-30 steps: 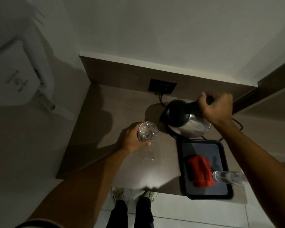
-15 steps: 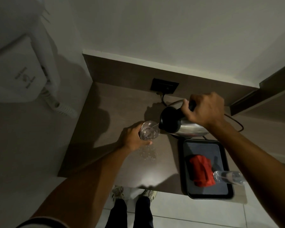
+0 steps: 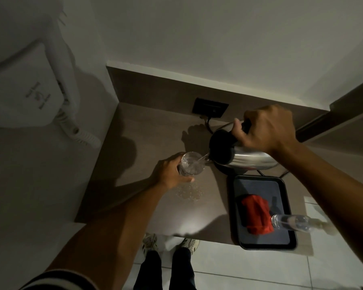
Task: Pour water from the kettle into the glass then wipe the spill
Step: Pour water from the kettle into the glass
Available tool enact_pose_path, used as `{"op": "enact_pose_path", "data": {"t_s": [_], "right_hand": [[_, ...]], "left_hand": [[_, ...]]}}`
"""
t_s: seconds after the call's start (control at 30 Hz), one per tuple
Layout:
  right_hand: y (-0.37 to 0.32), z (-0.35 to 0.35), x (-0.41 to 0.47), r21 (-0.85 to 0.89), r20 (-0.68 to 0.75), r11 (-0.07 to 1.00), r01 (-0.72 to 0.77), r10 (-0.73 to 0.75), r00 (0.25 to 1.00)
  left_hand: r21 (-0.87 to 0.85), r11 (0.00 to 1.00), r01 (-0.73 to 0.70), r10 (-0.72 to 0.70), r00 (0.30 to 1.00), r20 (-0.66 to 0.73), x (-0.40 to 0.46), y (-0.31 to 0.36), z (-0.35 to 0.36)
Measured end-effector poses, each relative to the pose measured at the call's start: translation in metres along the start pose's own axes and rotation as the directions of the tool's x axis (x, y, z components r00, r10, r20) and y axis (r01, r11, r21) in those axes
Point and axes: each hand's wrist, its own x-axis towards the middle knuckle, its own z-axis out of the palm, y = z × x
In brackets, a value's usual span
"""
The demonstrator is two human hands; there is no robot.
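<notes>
My right hand (image 3: 266, 129) grips the black handle of a steel kettle (image 3: 245, 159) with a black lid, tilted left and lifted off its base. Water runs from its spout into a clear glass (image 3: 192, 164), which my left hand (image 3: 169, 173) holds above the brown counter (image 3: 138, 132). The spout touches or nearly touches the glass rim. A patch of water drops (image 3: 190, 192) lies on the counter just below the glass. A folded red cloth (image 3: 257, 216) rests in a dark tray (image 3: 260, 181) at the right.
A clear plastic bottle (image 3: 292, 222) lies on its side across the tray's right edge. A black wall socket (image 3: 210, 107) with a cord sits behind the kettle. A white wall-mounted hairdryer (image 3: 19, 95) hangs at the left. My feet stand below the counter's front edge.
The kettle has come off its base, moved left and tipped over the glass. Water now flows into the glass. My left hand keeps the glass in about the same place.
</notes>
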Motion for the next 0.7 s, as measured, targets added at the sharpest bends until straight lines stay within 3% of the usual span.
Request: {"op": "enact_pose_path", "data": {"t_s": [0.7], "right_hand": [[0.003,-0.026,0.007,-0.094,-0.006,0.994,0.055,-0.056,0.998]], "left_hand": [[0.018,1.000,-0.008,0.008,1.000,0.009,0.001,-0.003,0.003]]}}
